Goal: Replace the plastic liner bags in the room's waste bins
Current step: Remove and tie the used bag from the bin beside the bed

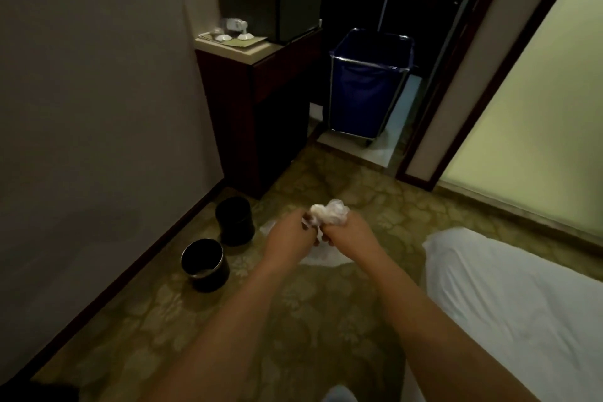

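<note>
1. Both hands raised in front of me, close together; my left hand (pixel 291 232) and right hand (pixel 346 232) each pinch the crumpled clear plastic bag (pixel 329 211) bunched between them.
2. Near waste bin (pixel 205 265) stands on the carpet by the wall, dark and round; far waste bin (pixel 234 220) just beyond it; whether either carries a liner, I cannot tell.
3. White plastic (pixel 321 256) lies on the carpet (pixel 208 320) below my hands.
4. Bed (pixel 509 307) at right; blue laundry cart (pixel 368 88) in the doorway; cups on the counter (pixel 257 49).
</note>
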